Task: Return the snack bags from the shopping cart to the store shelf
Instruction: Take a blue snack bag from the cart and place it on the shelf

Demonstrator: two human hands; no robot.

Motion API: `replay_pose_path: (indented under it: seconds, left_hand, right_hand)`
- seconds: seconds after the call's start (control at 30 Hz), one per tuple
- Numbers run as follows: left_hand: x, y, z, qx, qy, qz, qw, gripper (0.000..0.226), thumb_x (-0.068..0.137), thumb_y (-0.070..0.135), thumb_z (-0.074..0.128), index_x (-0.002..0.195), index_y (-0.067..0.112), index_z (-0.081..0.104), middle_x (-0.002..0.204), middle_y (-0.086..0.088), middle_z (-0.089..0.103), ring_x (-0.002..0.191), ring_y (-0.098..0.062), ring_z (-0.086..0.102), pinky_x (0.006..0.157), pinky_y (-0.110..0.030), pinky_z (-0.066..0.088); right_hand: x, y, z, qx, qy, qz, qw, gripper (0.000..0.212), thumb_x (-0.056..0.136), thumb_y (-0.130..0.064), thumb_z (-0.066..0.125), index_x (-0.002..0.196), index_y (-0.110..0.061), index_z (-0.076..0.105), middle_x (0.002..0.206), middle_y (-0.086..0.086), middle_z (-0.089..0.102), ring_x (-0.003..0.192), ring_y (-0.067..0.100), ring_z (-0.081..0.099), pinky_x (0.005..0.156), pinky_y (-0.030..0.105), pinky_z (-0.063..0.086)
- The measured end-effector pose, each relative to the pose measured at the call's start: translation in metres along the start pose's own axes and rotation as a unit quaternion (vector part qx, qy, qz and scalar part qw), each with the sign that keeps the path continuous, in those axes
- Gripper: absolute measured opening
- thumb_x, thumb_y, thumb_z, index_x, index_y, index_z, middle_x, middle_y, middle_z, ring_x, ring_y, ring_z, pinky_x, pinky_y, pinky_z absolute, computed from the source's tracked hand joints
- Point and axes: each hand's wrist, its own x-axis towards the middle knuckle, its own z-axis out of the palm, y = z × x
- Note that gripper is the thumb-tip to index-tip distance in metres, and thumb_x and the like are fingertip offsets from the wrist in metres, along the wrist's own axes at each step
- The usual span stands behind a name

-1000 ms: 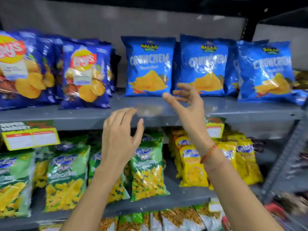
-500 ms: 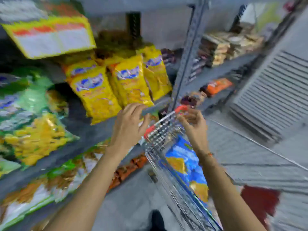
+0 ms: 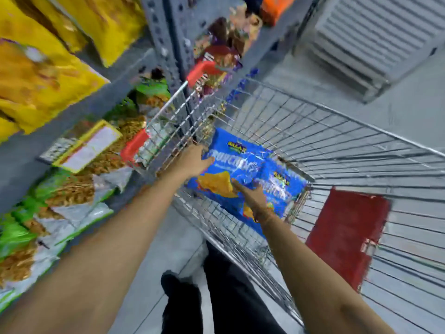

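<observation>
Gaze and both arms shifted from upper shelf down into shopping cart [image 3: 301, 131]. Left hand [image 3: 192, 159] spread over top edge of blue snack bag [image 3: 240, 169]; right hand [image 3: 252, 195] flat on it, fingers extended. Grip not closed. Bag lies in cart basket; next pickup imminent.

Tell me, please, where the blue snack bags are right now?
The blue bags lie in the wire cart, centre of the head view, under both hands, right of the shelf.

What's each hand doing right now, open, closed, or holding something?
Left hand: down in the cart, on the top blue chip bag; grip cannot be told.
Right hand: open, fingers flat on the same bag.
</observation>
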Motion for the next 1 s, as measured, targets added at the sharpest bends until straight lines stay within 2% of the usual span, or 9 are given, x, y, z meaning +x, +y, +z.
replay_pose_path:
  seconds: [0.1,0.23,0.37,0.5,0.63,0.77,0.83,0.9,1.0]
  left_hand:
    - [0.051,-0.014,0.020,-0.048,-0.012,-0.068,0.996,0.017,0.090,0.034,0.053,0.085,0.018,0.052,0.102,-0.022,0.059,0.086,-0.025,0.053,0.074,-0.038,0.041]
    - [0.090,-0.032,0.056,-0.092,-0.047,-0.156,0.982,0.052,0.091,0.037,0.050,0.128,0.001,0.044,0.128,-0.025,0.055,0.110,-0.040,0.055,0.089,-0.043,0.045]
    - [0.095,-0.036,0.081,-0.120,-0.073,-0.212,0.967,0.060,0.092,0.030,0.052,0.138,-0.002,0.030,0.143,-0.022,0.042,0.125,-0.037,0.046,0.096,-0.038,0.038]
    - [0.099,-0.049,0.086,-0.152,-0.111,-0.241,0.952,0.073,0.089,0.043,0.053,0.144,0.007,0.020,0.151,-0.014,0.030,0.133,-0.031,0.037,0.101,-0.034,0.034]
    - [0.093,-0.053,0.071,-0.179,-0.175,-0.254,0.934,0.082,0.081,0.059,0.055,0.143,0.016,0.023,0.148,-0.011,0.037,0.129,-0.032,0.042,0.108,-0.048,0.033]
    - [0.074,-0.040,0.055,-0.237,-0.183,-0.210,0.931,0.074,0.081,0.051,0.060,0.138,0.013,0.033,0.139,-0.010,0.050,0.104,-0.021,0.056,0.076,-0.032,0.050]
    - [0.062,-0.035,0.046,-0.247,-0.171,-0.183,0.936,0.073,0.078,0.053,0.061,0.134,0.013,0.038,0.135,-0.009,0.054,0.099,-0.019,0.058,0.074,-0.031,0.049]
    - [0.046,-0.028,0.033,-0.254,-0.144,-0.148,0.945,0.074,0.072,0.058,0.065,0.127,0.013,0.047,0.128,-0.007,0.059,0.100,-0.020,0.062,0.083,-0.035,0.052]
    - [0.018,-0.013,0.006,-0.295,-0.098,-0.091,0.946,0.069,0.049,0.066,0.072,0.102,0.026,0.056,0.106,0.003,0.065,0.083,-0.006,0.065,0.062,-0.020,0.054]
  right_hand:
    - [0.027,0.009,0.009,0.036,0.015,0.018,0.999,0.035,0.079,-0.017,0.077,0.105,-0.018,0.054,0.103,0.002,0.064,0.086,0.018,0.065,0.077,0.030,0.059]
    - [0.056,0.016,0.022,0.046,0.064,0.024,0.997,0.081,0.072,-0.020,0.083,0.137,-0.007,0.035,0.123,0.003,0.055,0.108,0.021,0.056,0.091,0.029,0.048]
    - [0.077,0.026,0.029,0.022,0.097,0.050,0.994,0.107,0.064,-0.031,0.088,0.146,-0.006,0.023,0.144,0.011,0.047,0.129,0.027,0.049,0.108,0.040,0.042]
    - [0.085,0.028,0.024,0.039,0.080,0.086,0.992,0.099,0.063,-0.029,0.088,0.140,-0.005,0.031,0.126,0.007,0.054,0.110,0.025,0.056,0.094,0.036,0.048]
    - [0.077,0.022,0.016,0.049,0.058,0.103,0.992,0.110,0.063,-0.033,0.087,0.146,-0.003,0.022,0.125,0.011,0.056,0.113,0.031,0.057,0.096,0.045,0.050]
    - [0.059,0.008,0.005,0.074,0.055,0.071,0.993,0.107,0.066,-0.029,0.086,0.147,-0.003,0.021,0.119,0.007,0.055,0.099,0.021,0.055,0.086,0.034,0.046]
    - [0.046,-0.004,-0.001,0.083,0.044,0.056,0.994,0.109,0.066,-0.029,0.086,0.148,-0.003,0.018,0.121,0.007,0.059,0.104,0.023,0.059,0.087,0.035,0.050]
    - [0.032,-0.020,-0.009,0.093,0.033,0.036,0.994,0.098,0.066,-0.025,0.086,0.142,-0.001,0.028,0.099,0.000,0.068,0.086,0.015,0.067,0.071,0.026,0.054]
    - [0.007,-0.049,-0.023,0.099,0.012,-0.017,0.995,0.068,0.064,-0.022,0.087,0.115,-0.008,0.045,0.061,-0.014,0.069,0.053,0.003,0.066,0.046,0.020,0.051]
